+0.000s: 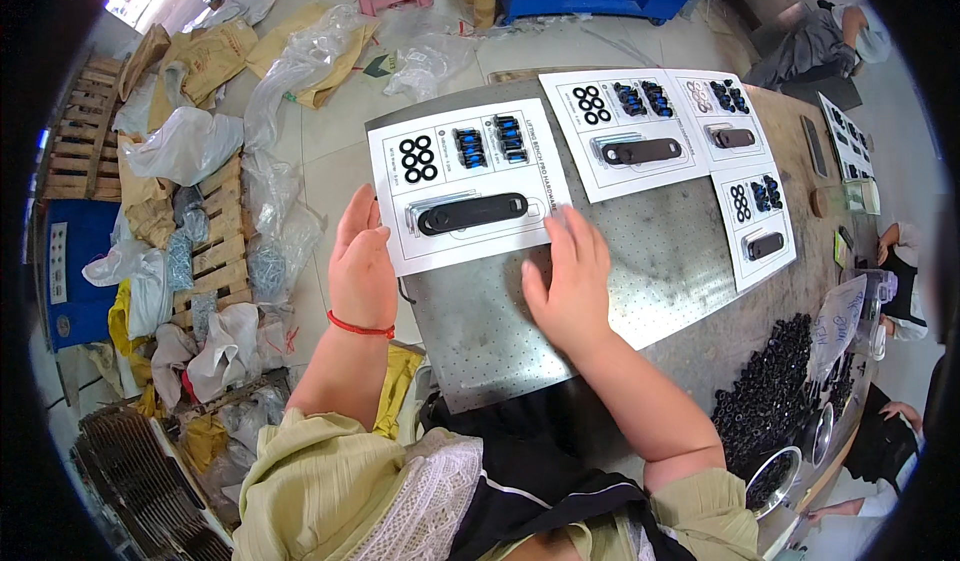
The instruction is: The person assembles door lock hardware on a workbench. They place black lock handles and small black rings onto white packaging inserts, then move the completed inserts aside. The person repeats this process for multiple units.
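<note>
A white sheet (400,236) lies at the near left of the metal plate, its left side reaching past the plate's edge. On it are black rings (418,158), bundles of black-and-blue hardware (469,148) and a long black slotted bar (473,213) beside silvery pieces. My left hand (364,261) is at the sheet's left edge, fingers stretched upward and thumb beside it. My right hand (572,281) rests at the lower right corner, fingers extended and thumb apart. Neither hand is closed round anything. A red cord is on my left wrist.
More filled sheets (622,176) lie right on the metal plate (480,331). A heap of small black parts (765,396) and a metal bowl (775,481) are at the lower right. Other people work along the right. Pallets (222,241) and plastic bags cover the left floor.
</note>
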`<state>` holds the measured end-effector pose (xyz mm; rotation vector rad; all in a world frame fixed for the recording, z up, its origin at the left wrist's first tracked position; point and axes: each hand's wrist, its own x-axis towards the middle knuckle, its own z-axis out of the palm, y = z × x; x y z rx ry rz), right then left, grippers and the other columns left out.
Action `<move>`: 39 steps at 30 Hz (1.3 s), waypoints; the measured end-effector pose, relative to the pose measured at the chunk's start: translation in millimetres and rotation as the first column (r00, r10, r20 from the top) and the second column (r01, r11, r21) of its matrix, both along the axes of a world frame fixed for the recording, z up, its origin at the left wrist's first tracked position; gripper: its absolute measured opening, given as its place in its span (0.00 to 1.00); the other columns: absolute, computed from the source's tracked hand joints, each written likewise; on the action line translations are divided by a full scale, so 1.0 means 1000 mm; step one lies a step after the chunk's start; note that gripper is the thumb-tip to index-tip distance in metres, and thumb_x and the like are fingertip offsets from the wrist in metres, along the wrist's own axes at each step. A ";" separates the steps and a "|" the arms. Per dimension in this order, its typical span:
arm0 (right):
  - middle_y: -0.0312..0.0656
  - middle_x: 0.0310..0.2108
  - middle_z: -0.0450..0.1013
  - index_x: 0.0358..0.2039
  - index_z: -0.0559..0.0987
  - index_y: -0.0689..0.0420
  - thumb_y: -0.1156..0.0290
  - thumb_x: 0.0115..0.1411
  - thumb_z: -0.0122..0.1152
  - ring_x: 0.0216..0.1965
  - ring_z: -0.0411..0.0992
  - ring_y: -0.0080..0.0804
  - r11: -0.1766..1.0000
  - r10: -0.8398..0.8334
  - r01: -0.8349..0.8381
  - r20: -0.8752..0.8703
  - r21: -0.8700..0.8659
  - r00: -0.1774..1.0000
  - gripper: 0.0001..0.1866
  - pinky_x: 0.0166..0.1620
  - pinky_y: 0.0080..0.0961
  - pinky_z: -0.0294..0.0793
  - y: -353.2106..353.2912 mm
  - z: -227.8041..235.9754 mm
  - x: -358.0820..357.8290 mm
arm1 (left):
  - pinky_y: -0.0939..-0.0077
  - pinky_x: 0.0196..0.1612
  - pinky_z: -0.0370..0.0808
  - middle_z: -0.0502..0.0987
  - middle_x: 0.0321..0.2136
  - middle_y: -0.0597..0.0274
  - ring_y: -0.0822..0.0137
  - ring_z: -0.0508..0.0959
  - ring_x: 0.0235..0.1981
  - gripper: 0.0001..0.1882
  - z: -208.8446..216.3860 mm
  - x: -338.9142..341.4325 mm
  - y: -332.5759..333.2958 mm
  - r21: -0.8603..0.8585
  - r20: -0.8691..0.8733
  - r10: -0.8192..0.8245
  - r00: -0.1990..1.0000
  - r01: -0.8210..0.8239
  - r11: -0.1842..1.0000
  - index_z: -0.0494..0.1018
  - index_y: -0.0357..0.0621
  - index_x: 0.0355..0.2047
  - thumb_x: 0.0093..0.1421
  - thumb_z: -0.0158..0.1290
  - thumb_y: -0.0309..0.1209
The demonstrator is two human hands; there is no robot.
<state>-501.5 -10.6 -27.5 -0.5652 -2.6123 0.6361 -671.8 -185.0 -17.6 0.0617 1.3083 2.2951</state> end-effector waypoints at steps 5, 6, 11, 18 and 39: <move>0.60 0.65 0.55 0.60 0.65 0.65 0.57 0.57 0.62 0.66 0.54 0.57 0.994 0.046 -0.059 0.141 0.088 0.989 0.36 0.67 0.52 0.51 0.001 0.001 0.008 | 0.64 0.68 0.52 0.57 0.66 0.48 0.57 0.56 0.67 0.34 -0.005 0.001 0.003 0.009 -0.024 0.026 0.999 -0.026 1.000 0.53 0.28 0.65 0.56 0.41 0.20; 0.61 0.66 0.54 0.61 0.65 0.65 0.54 0.58 0.61 0.68 0.52 0.56 0.996 0.040 -0.054 0.166 0.075 0.985 0.37 0.69 0.51 0.48 0.006 -0.001 0.007 | 0.64 0.68 0.52 0.57 0.66 0.48 0.57 0.57 0.67 0.34 -0.003 0.003 0.006 0.018 -0.021 0.024 0.999 -0.024 1.000 0.54 0.28 0.65 0.56 0.41 0.20; 0.57 0.66 0.56 0.62 0.65 0.63 0.53 0.59 0.60 0.68 0.54 0.52 0.993 0.029 -0.047 0.160 0.112 0.987 0.37 0.69 0.51 0.46 0.024 -0.002 -0.002 | 0.65 0.68 0.52 0.57 0.66 0.48 0.57 0.57 0.67 0.34 0.006 0.003 0.016 0.045 -0.052 -0.008 0.999 0.010 0.999 0.53 0.28 0.65 0.56 0.41 0.19; 0.51 0.68 0.55 0.63 0.64 0.59 0.50 0.59 0.59 0.69 0.52 0.47 0.987 -0.055 0.028 0.162 0.160 0.985 0.38 0.69 0.50 0.43 0.027 -0.007 -0.005 | 0.63 0.69 0.50 0.56 0.66 0.46 0.56 0.55 0.68 0.34 0.001 0.002 0.028 -0.039 -0.203 -0.077 0.976 0.071 0.997 0.51 0.29 0.66 0.57 0.39 0.20; 0.50 0.66 0.59 0.59 0.68 0.60 0.54 0.58 0.60 0.69 0.54 0.47 0.991 0.108 -0.094 -0.156 0.095 0.982 0.33 0.68 0.50 0.50 0.063 0.035 0.127 | 0.59 0.71 0.46 0.53 0.68 0.49 0.56 0.53 0.70 0.34 0.051 0.089 0.076 -0.382 -0.675 -0.167 0.719 -0.148 0.912 0.52 0.33 0.68 0.61 0.46 0.22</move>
